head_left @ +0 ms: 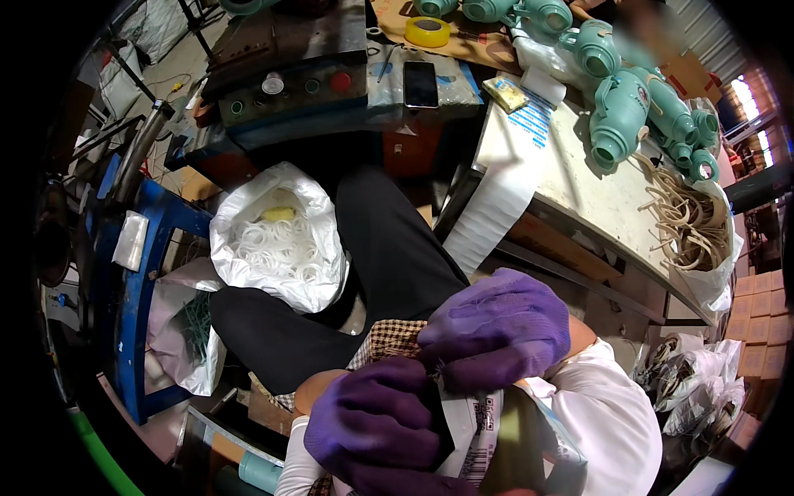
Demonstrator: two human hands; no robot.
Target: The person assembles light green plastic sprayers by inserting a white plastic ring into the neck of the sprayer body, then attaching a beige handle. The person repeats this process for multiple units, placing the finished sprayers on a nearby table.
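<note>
Both of my hands wear purple knitted gloves and are close together low in the picture, near my lap. My left hand (376,422) has its fingers curled in at the left edge of a white printed packet (471,426) with a code square and bars on it. Over the packet's upper edge bends my right hand (500,331), its fingers closed and pointing toward the left glove. An olive-green area and a pale blue edge show beside the print. The fingertips are mostly hidden, and the packet's lower part runs out of the picture.
A white sack (318,277) of clear rings stands left of my knees. On the right, a white table (575,186) bears a label strip, teal flasks (620,116) and beige straps (682,219). Ahead are a machine panel (289,99), a phone (420,84) and yellow tape (428,31).
</note>
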